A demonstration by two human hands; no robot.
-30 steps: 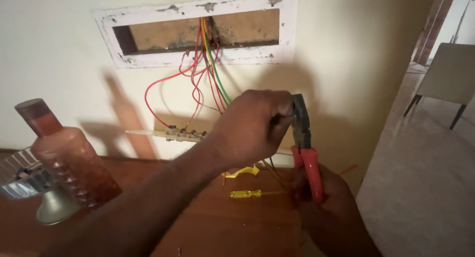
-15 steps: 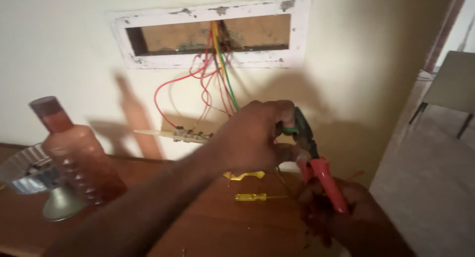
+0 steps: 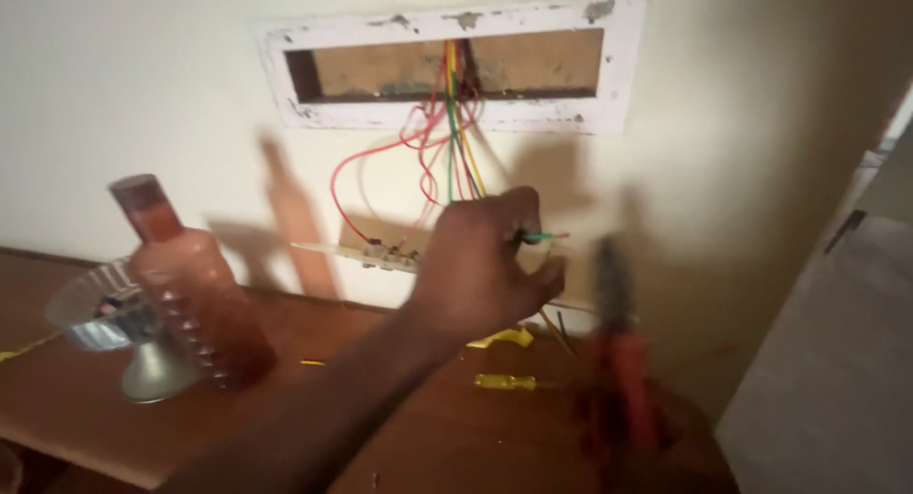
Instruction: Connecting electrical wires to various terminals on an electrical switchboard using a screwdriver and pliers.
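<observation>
**Bare wires pinched at the wall opening**

Against the cream wall (image 3: pixel 143 95), a long rectangular opening (image 3: pixel 447 61) with a chipped white frame lets out a bundle of red, yellow and green wires (image 3: pixel 455 142). Below it runs a brown wooden table (image 3: pixel 95 427). On its left stand a reddish ribbed bottle (image 3: pixel 195 294) and, just beside it and partly behind it, a clear bowl on a stem (image 3: pixel 105 313).

A pale switch plate (image 3: pixel 366 254) hangs on the wires close to the wall. The left hand (image 3: pixel 485 271) is closed in a pinch on the ends of a green and a red wire (image 3: pixel 542 235), just right of that plate. The right hand (image 3: pixel 666 456) is low at the table's edge, wrapped around the red handles of pliers (image 3: pixel 618 361); blur hides how far their jaws stand apart.

Smallest, a yellow screwdriver (image 3: pixel 504 382) and a yellow scrap (image 3: pixel 499 338) lie on the table under the left hand.

As I judge it, the main risk is a shock if these wires carry current, since fingers touch near the stripped ends. A tug could also pull strands loose from the plate, and the pliers, swinging fast, might nick insulation or knuckles.
</observation>
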